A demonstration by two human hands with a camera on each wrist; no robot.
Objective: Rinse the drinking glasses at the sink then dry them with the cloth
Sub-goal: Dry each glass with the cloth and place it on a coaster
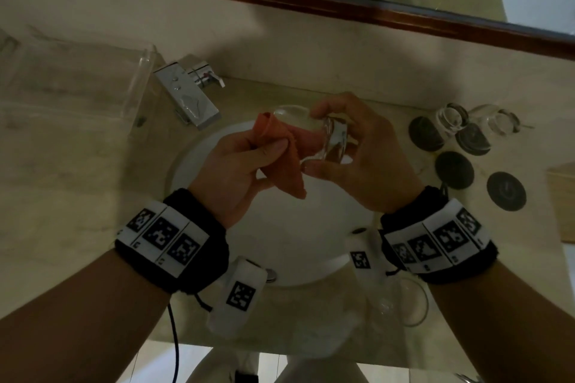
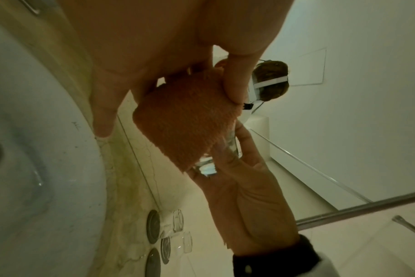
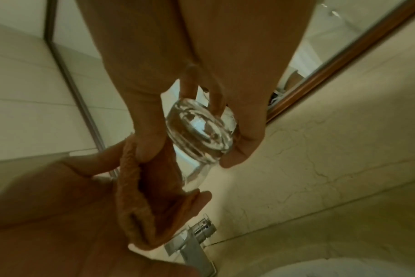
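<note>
Two hands (image 1: 236, 165) (image 1: 357, 158), one cloth (image 1: 280, 146), one glass (image 1: 323, 137).

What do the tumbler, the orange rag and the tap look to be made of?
Tumbler: clear glass, thick base, glossy highlights. Rag: soft fuzzy fabric, probably microfibre or terry, matte and folding limply. Tap: shiny chrome-like metal, mirror reflections with water drops.

Both hands raised together, left hand (image 1: 239, 165) and right hand (image 1: 357, 152) fingers curled.
</note>
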